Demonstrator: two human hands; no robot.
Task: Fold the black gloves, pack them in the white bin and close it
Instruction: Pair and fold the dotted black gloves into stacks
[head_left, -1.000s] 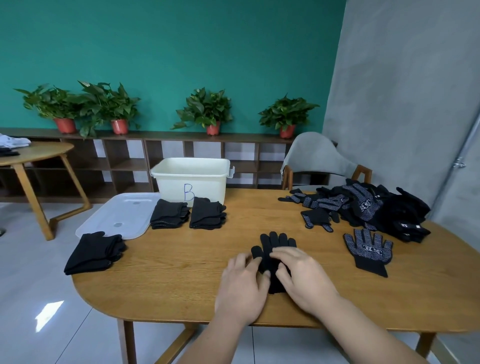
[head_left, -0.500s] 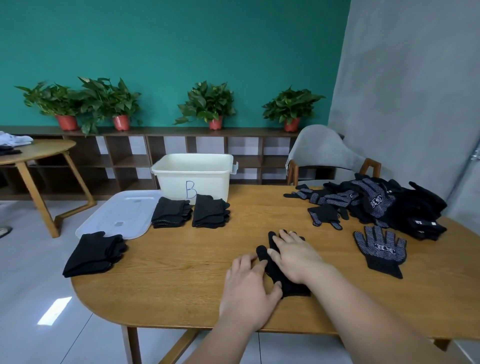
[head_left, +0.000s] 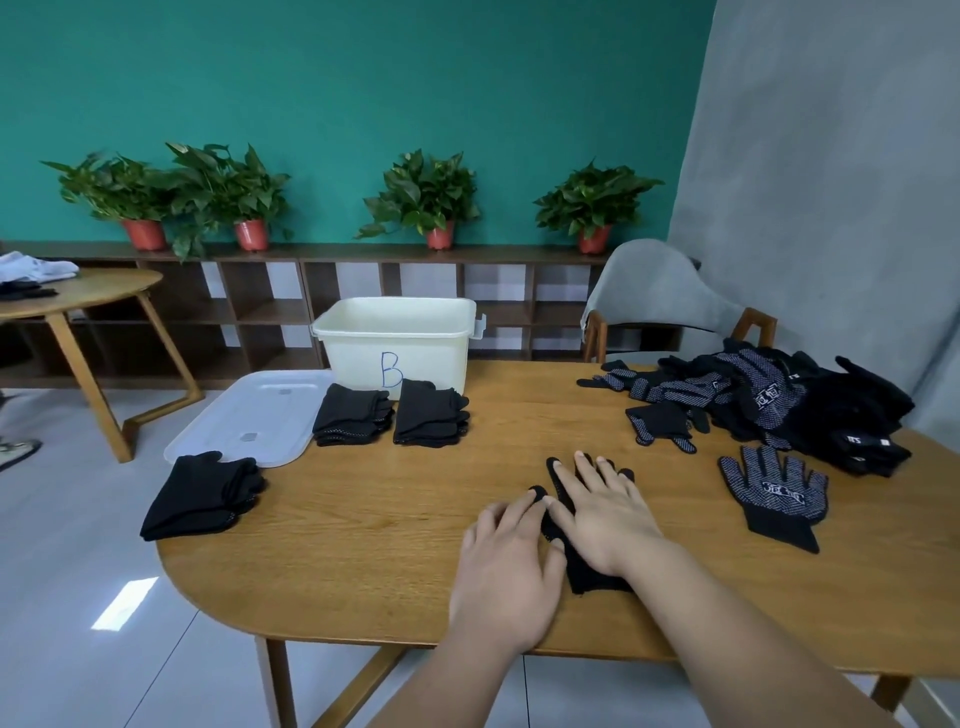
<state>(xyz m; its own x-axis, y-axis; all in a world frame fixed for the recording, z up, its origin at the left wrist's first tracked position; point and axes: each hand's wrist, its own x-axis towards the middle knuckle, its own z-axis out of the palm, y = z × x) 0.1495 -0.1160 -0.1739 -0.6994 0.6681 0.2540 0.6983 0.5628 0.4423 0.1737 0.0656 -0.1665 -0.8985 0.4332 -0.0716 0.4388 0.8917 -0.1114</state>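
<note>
Head view: far left of the left hand (head_left: 511, 566), folded glove stacks (head_left: 353, 418) and lid (head_left: 249, 415), with the white bin (head_left: 400, 338) beyond them (open, marked B). Left hand flat, fingers straight, tips on black glove (head_left: 592, 577). Right hand (head_left: 605, 514) splayed flat on top of it. Unfolded pile (head_left: 779, 400) lies off to its right.

Teal wall (head_left: 363, 93), plant-topped shelf (head_left: 363, 291)
</note>
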